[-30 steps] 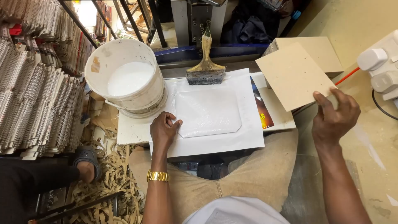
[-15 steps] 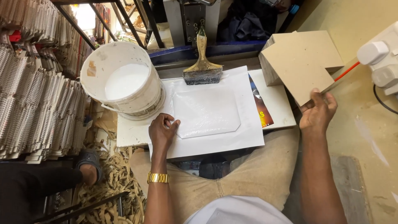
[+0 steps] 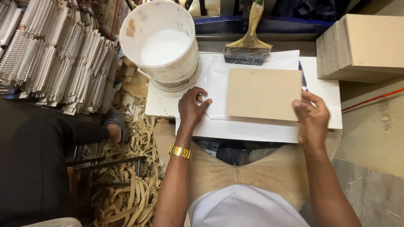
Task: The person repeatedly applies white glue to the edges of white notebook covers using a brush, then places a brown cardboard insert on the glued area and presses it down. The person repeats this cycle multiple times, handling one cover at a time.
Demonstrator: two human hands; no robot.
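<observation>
White paper sheet point(image 3: 252, 132) carries a flat rectangular tan cardboard panel point(image 3: 263, 93), long axis nine-to-three; right hand point(image 3: 310, 117) pinches its three-o'clock edge, left hand point(image 3: 191, 107) presses curled fingers at nine

— What carries the work?

— A white board point(image 3: 324, 90) across the seated person's lap, a glossy white sheet point(image 3: 219, 90) lying on it.

— And on that?

— A tan cardboard rectangle point(image 3: 263, 93) lies flat on the sheet. A white bucket point(image 3: 162, 42) of white liquid stands at the board's left corner; a wide brush point(image 3: 249, 48) rests at the far edge.

— Beside it?

— A cardboard stack point(image 3: 366, 42) on the right.
</observation>
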